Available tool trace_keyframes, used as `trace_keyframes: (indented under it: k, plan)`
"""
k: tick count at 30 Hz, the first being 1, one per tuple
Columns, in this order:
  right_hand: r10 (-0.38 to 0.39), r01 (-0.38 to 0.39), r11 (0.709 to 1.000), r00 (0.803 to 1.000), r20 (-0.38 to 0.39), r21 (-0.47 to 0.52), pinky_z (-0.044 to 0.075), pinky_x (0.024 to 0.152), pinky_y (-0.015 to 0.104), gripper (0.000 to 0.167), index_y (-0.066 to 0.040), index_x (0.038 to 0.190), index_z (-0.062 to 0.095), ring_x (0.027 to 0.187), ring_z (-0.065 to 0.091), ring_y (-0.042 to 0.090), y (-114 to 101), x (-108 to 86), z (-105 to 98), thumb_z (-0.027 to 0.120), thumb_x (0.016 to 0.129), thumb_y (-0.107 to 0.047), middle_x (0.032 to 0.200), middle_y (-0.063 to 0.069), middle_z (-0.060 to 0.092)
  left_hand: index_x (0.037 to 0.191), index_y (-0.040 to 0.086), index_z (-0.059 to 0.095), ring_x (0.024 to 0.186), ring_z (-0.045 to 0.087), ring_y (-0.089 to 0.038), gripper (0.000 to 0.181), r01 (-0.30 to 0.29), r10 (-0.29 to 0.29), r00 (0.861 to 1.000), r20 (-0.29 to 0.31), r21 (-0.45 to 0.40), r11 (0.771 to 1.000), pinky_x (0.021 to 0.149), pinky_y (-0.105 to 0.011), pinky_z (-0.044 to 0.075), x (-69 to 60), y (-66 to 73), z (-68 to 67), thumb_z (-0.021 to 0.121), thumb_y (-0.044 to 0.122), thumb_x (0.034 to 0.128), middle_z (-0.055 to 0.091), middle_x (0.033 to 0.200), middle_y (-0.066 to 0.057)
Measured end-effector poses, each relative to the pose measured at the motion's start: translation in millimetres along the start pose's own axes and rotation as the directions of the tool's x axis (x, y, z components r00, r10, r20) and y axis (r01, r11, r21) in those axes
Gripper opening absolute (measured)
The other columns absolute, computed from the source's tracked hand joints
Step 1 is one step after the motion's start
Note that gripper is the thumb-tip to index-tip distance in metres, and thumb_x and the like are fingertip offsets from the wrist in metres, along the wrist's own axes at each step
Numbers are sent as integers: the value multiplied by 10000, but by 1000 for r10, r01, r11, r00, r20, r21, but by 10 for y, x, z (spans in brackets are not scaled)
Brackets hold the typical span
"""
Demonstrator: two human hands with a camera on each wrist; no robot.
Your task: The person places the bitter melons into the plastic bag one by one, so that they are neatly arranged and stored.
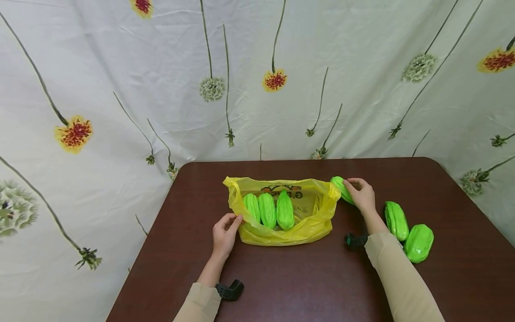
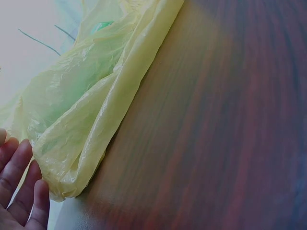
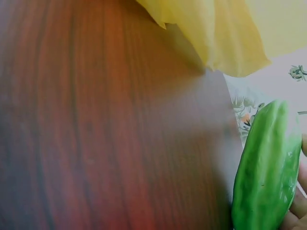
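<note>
A yellow plastic bag (image 1: 277, 237) lies on the table with its mouth spread, and three green ridged vegetables (image 1: 267, 210) rest side by side inside. At the bag's left edge, my left hand (image 1: 224, 235) pinches the rim between thumb and fingers; in the left wrist view the fingers of my left hand (image 2: 24, 187) touch the bag (image 2: 96, 110). Just right of the bag, my right hand (image 1: 362, 197) grips another green vegetable (image 1: 342, 188). The right wrist view shows this vegetable (image 3: 266, 167) beside the fingers of my right hand (image 3: 300, 201), mostly cut off by the frame.
Two more green vegetables (image 1: 396, 221) lie on the dark brown table (image 1: 297, 281) to the right, beside my right forearm, which partly hides one. Behind the table's far edge hangs a white curtain (image 1: 169, 67) with a flower print.
</note>
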State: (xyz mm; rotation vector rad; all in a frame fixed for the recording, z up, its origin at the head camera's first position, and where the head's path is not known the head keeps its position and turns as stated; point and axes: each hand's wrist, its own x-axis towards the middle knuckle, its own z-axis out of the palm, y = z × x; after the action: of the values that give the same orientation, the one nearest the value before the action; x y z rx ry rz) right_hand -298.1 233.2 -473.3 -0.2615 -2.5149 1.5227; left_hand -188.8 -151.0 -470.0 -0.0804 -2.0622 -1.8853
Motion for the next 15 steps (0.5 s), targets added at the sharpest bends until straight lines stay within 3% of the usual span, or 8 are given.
trace_keyframes:
  k: [7,15]
  plan:
    - [77,-78,994,997,-9,-76,356,959,490,652,8,1278,519,1159,457,378,27,-45,-26,466,926,-539,1270,224,516,864,-155,623,752,599,-340,209,3,-3,1000,0,1,1000,689,-182,459,3,-10,2,612,50,906,613,848,-336]
    - [102,-104,994,991,-87,-16,345,963,490,629,-3,1270,515,1164,451,371,51,-77,-10,454,934,-531,1269,207,510,858,-152,622,754,598,-334,212,2,-2,1000,-2,0,1000,693,-183,457,2,-8,0,612,54,907,613,846,-333]
